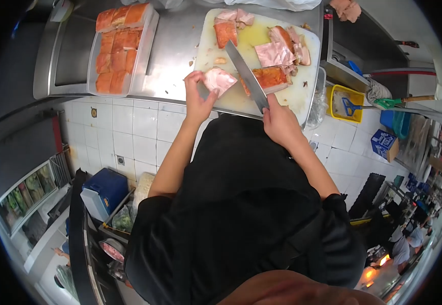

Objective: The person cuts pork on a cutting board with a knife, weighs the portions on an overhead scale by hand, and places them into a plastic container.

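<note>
My left hand (199, 100) pinches a pale pink piece of pork (220, 81) between thumb and fingers at the board's near-left edge. My right hand (282, 122) is wrapped around the handle of a long, broad-bladed knife (246, 72), its blade slanting to the far left over the white cutting board (208, 53). Just right of the blade lies a slab of pork with browned skin (272, 79). The blade's tip is by another browned piece (226, 33). More cut pork (274, 54) lies at the board's right, some with its pink side up.
Left on the steel counter (172, 56), a clear plastic tub (152, 30) holds several browned pork blocks (119, 58). Crumbs dot the counter. Right of the counter stand a yellow bin (356, 96) and long-handled tools. Other people (401, 246) are far off at lower right, near flames.
</note>
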`<state>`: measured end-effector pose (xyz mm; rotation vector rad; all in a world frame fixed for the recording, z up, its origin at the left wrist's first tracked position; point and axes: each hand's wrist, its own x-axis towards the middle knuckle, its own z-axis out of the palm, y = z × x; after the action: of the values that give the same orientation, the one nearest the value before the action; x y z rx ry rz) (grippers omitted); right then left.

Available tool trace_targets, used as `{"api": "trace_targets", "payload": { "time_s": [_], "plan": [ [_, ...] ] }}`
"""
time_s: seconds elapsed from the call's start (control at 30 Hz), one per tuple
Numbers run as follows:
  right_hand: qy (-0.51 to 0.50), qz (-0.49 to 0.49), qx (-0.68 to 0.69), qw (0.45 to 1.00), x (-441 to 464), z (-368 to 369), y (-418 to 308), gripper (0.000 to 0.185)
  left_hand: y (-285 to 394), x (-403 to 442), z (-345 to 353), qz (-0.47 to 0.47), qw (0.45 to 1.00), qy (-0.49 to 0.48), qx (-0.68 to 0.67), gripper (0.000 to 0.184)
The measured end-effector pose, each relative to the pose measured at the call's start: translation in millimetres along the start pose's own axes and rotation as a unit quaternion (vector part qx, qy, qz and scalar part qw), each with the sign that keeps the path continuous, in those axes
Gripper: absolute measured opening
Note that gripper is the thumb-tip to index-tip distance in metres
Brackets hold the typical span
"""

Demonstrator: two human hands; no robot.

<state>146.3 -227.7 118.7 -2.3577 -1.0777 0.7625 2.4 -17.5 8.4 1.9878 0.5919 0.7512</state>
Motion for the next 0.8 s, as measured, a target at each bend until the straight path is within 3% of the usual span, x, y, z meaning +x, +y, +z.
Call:
{"api": "trace_targets", "payload": {
  "time_s": [0.13,0.2,0.27,0.33,0.43,0.53,0.7,0.8],
  "plan": [
    [-0.02,-0.005,-0.024,1.0,9,-10,-16,0.022,10,21,11,-0.029,0.996,-0.071,0.042,0.056],
    [-0.027,-0.009,-0.03,0.999,9,-14,-20,0.022,13,25,5,-0.122,0.986,-0.098,-0.057,0.055],
    [-0.02,-0.021,-0.029,0.999,8,-14,-25,0.024,16,26,-2,-0.115,0.986,-0.1,-0.069,0.053],
    [-0.01,-0.031,-0.027,0.999,8,-9,-29,0.026,17,26,-4,-0.044,0.996,-0.074,0.017,0.045],
    [-0.02,-0.044,-0.061,0.997,10,-3,-33,0.031,19,22,13,-0.014,0.997,-0.023,0.066,0.036],
    [-0.044,-0.036,-0.095,0.994,7,-10,-41,0.032,23,22,30,-0.042,0.996,0.017,0.071,0.031],
    [-0.096,-0.035,-0.095,0.99,-5,-21,-43,0.027,17,23,27,-0.019,0.997,0.004,0.075,0.033],
    [-0.071,-0.035,-0.084,0.993,5,-12,-43,0.023,13,23,28,-0.009,0.997,0.001,0.075,0.034]
  ]
}}
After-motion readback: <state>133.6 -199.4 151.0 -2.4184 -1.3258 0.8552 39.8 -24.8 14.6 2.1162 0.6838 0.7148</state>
